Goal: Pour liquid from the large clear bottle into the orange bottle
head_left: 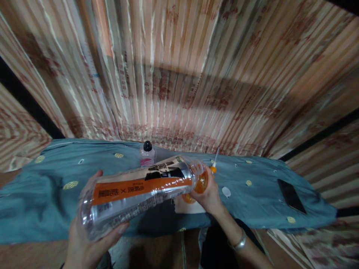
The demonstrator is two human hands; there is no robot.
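My left hand [89, 239] is wrapped round the base of a large clear plastic drink bottle [140, 186] with a silver and orange label. The bottle lies tilted, its neck pointing right and a little up. At that neck, my right hand [210, 194] closes round a small translucent orange bottle [201, 183]. The mouths of the two are partly hidden by fingers and plastic, so I cannot tell whether they touch. Just behind my right hand is an orange cap with a thin pale tube [217, 155]. A white sheet [190, 207] lies beneath.
A small clear bottle with a black cap [147, 151] stands at the back of the blue-green patterned cloth [112, 157]. To the right lie a white disc [226, 192] and a dark phone [291, 196]. Striped curtains [174, 74] hang behind, with dark poles at both sides.
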